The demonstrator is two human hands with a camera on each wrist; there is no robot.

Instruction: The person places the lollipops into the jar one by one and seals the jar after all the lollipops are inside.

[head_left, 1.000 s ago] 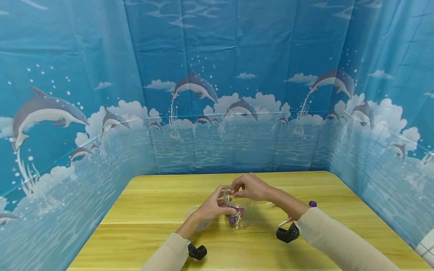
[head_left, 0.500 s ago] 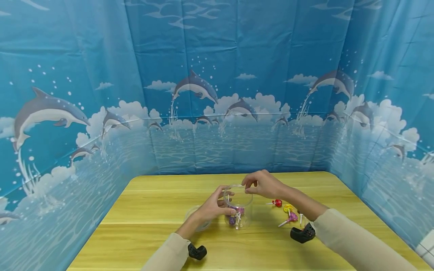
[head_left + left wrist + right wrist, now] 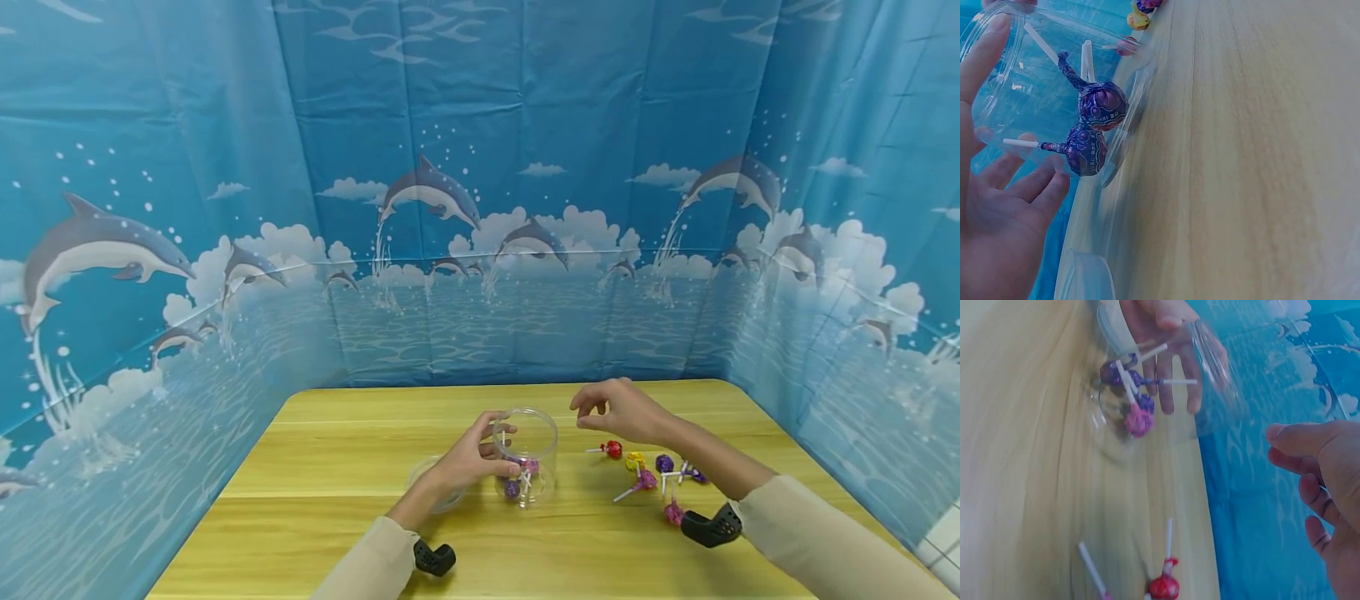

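Note:
My left hand [image 3: 471, 458] grips a clear plastic jar [image 3: 543, 462] from its left side, thumb in front and fingers behind. The jar stands upright with its mouth uncovered. Inside lie several wrapped lollipops: purple lollipops [image 3: 1102, 105] show in the left wrist view, and a pink lollipop [image 3: 1139, 423] among them in the right wrist view. My right hand [image 3: 626, 412] hovers to the right of the jar, fingers loosely bent, with nothing between them. Below it on the table are a red lollipop [image 3: 614, 449], a yellow lollipop [image 3: 635, 460] and several purple and pink ones.
A clear round lid [image 3: 1092, 278] lies left of the jar, partly covered by my left forearm in the head view. The wooden table [image 3: 300, 500] has rounded back corners. A blue dolphin-print curtain [image 3: 465, 325] surrounds it behind and at the sides.
My right hand has moved from over the jar's mouth out to the right, uncovering the lollipops on the table. The left hand and the jar have stayed in place.

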